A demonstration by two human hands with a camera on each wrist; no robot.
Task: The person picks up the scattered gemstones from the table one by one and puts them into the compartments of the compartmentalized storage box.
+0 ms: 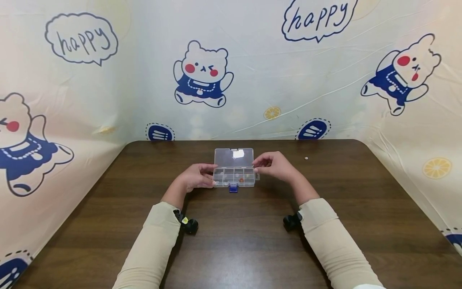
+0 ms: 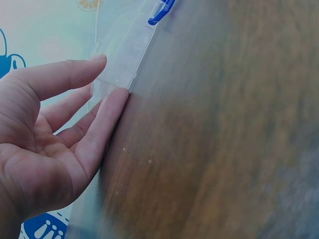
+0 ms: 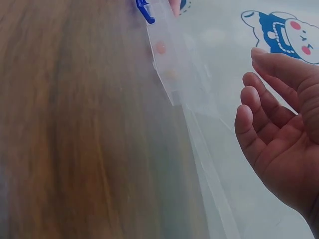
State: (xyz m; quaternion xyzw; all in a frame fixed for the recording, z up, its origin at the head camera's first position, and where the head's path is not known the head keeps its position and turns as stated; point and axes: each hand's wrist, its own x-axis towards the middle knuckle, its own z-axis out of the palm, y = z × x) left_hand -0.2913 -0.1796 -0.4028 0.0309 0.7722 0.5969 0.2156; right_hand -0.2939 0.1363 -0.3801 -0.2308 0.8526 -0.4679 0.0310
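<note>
A clear plastic compartment box (image 1: 234, 176) lies on the table with its lid (image 1: 231, 157) raised at the back. Its blue clasp (image 1: 233, 188) faces the person. Small pale pieces and an orange-red one (image 1: 241, 180) sit in the compartments. At the box's left end, my left hand (image 2: 55, 129) rests its fingertips, fairly straight, against the front and back corners. Beside the right end and the lid's edge is my right hand (image 1: 276, 165); the right wrist view shows its fingers loosely bent with nothing held between them.
A small white piece (image 1: 306, 158) lies on the brown wooden table (image 1: 231, 241) to the right of the box. Printed cloth (image 1: 260, 88) hangs behind the table and at both sides. Each wrist carries a black camera (image 1: 190, 226).
</note>
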